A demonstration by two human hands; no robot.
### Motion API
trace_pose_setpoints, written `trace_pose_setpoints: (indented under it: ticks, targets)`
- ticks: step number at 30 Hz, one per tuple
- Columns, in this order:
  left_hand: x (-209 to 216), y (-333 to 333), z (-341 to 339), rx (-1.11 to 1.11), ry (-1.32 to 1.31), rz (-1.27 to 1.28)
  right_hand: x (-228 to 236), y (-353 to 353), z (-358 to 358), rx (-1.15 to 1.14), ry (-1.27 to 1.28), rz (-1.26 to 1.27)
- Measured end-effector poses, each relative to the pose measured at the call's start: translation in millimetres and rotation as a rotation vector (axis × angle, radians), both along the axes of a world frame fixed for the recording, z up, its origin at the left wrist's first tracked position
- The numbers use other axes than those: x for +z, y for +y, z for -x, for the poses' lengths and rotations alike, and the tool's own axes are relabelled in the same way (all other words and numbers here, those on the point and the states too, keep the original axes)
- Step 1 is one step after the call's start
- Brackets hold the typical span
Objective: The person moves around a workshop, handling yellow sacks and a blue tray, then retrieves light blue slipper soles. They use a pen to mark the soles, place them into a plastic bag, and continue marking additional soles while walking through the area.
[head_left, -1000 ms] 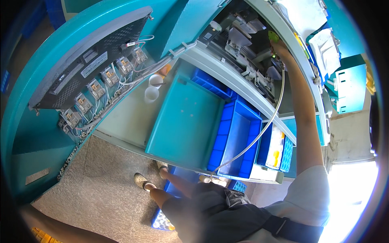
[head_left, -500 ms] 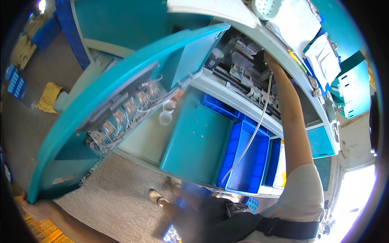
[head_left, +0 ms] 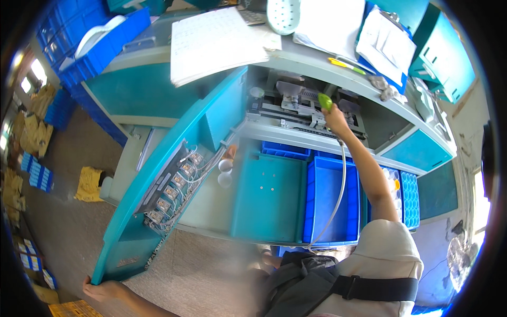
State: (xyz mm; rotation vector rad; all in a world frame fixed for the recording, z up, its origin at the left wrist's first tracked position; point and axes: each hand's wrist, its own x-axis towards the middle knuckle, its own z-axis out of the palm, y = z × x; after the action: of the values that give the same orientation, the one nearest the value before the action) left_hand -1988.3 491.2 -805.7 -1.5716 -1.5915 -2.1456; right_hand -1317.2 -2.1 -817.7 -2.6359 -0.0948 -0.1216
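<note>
My right hand (head_left: 336, 120) is wrapped round a bright green air blow gun (head_left: 325, 101), over the opening of a teal and white machine cabinet. A pale hose (head_left: 342, 185) trails down from that hand, across a blue tray, towards my body. Inside the cabinet, metal rails and small fixtures (head_left: 290, 103) show beyond the gun. My left hand (head_left: 104, 290) grips the lower end of the cabinet's teal hinged panel (head_left: 132, 193), which stands swung out. On the panel's inner side a row of electrical parts (head_left: 171, 193) with white wires is exposed.
Below the opening lie a teal tray (head_left: 269, 211) and a deep blue tray (head_left: 330, 208). White cups (head_left: 225, 177) stand between panel and tray. On the cabinet top are papers (head_left: 214, 45), a light green perforated shoe (head_left: 283, 16) and a clipboard (head_left: 385, 47). Blue bins (head_left: 100, 47) sit far left.
My right hand has drawn back from deep inside the cabinet, and the green air gun has come into sight. The whole view has shifted; my left hand stays on the panel's end.
</note>
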Motion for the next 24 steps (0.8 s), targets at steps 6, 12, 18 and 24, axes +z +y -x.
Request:
trace_pose_setpoints:
  ticks: [6,12,18,24]
  targets:
    - [4.9,-6.9,-3.5,-0.069,-0.055,0.089,-14.8,3.6,-37.4,-0.046,0.259,-0.219]
    - [23.4,-37.0,8.4,-0.331,0.067,0.203,-37.1,-15.6,6.8,-0.17,0.316,-0.295]
    - [34.1,-133.4,48.8,-0.778,0.06,0.236,-4.3,-2.3,89.9,-0.225,0.281,-0.335]
    - [31.4,-217.5,69.9,-1.558,0.547,0.139,53.8,-27.2,245.8,0.129,0.257,-0.603]
